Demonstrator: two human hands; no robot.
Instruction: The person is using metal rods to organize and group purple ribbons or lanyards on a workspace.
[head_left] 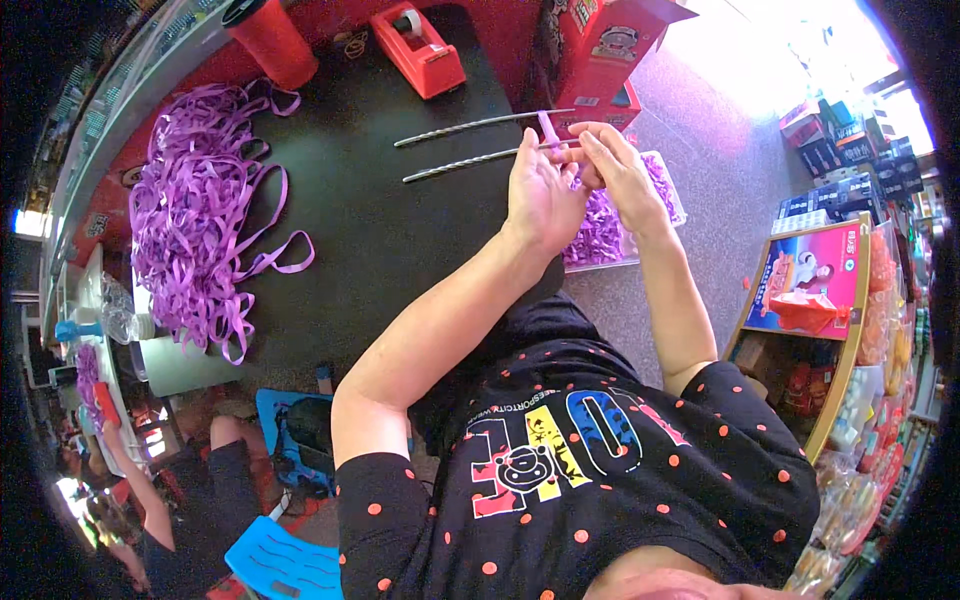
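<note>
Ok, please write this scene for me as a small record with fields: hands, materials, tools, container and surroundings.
Left hand: palm in view, beside a purple strip; exact grip hidden
Right hand: fingers bent close to the left hand; exact grip unclear
Tools: two metal rods, roughly parallel
Materials: purple ribbon pile on the left of the dark table
Container: plastic tub of purple pieces
Surroundings: red tape dispenser on the table
</note>
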